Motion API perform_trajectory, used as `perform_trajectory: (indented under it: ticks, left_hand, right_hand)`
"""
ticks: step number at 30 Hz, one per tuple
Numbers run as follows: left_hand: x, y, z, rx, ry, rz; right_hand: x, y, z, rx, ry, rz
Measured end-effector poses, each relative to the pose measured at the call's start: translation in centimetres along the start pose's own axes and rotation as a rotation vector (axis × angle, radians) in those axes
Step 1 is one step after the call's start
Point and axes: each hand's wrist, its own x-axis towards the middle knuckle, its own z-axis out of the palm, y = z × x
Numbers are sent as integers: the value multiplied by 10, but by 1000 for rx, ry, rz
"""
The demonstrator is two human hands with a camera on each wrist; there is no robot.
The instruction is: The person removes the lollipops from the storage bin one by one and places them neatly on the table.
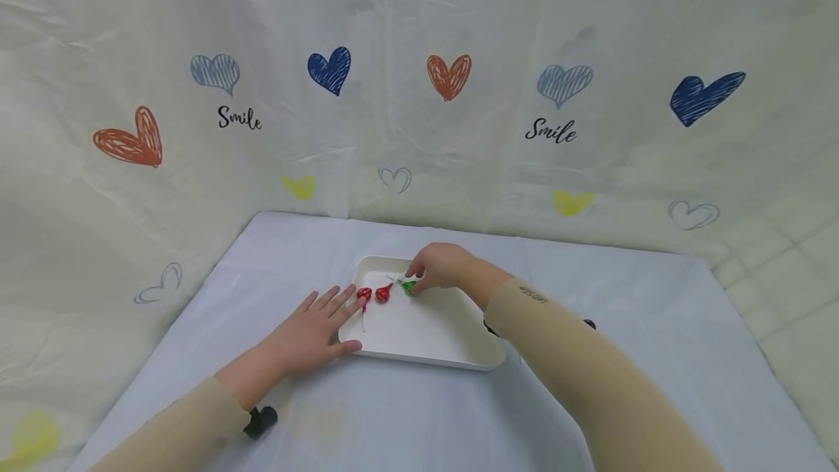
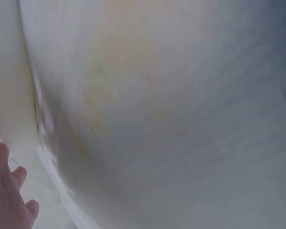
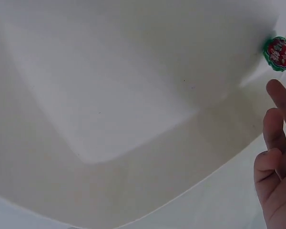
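A white tray (image 1: 426,361) on the table holds two lollipops in red wrappers, one red lollipop (image 1: 383,293) near its middle left and another red lollipop (image 1: 363,296) beside the left hand's fingers. My right hand (image 1: 440,266) reaches over the tray's far side and pinches a green lollipop (image 1: 409,288) between thumb and fingers. The right wrist view shows the green lollipop's round head (image 3: 280,53) with red print, just past the fingertips. My left hand (image 1: 316,333) lies at the tray's left edge, its fingers straight and spread, the thumb on the near rim.
A dark round thing (image 1: 590,323) shows partly behind the right forearm. A white cloth (image 1: 406,414) covers the table, with a faint yellowish patch near the front. Behind the table hangs a pale sheet (image 1: 491,151) printed with hearts.
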Motion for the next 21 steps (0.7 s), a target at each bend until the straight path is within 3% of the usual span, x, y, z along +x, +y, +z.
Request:
perform_trajectory:
  ticks: [13,21]
  left_hand:
    - [1,-1,3,19,21,14]
    - [1,-2,2,8,-7,-2]
  right_hand:
    - [9,-1,8,-74,1,-8]
    - [5,3,9,-70,-17,3]
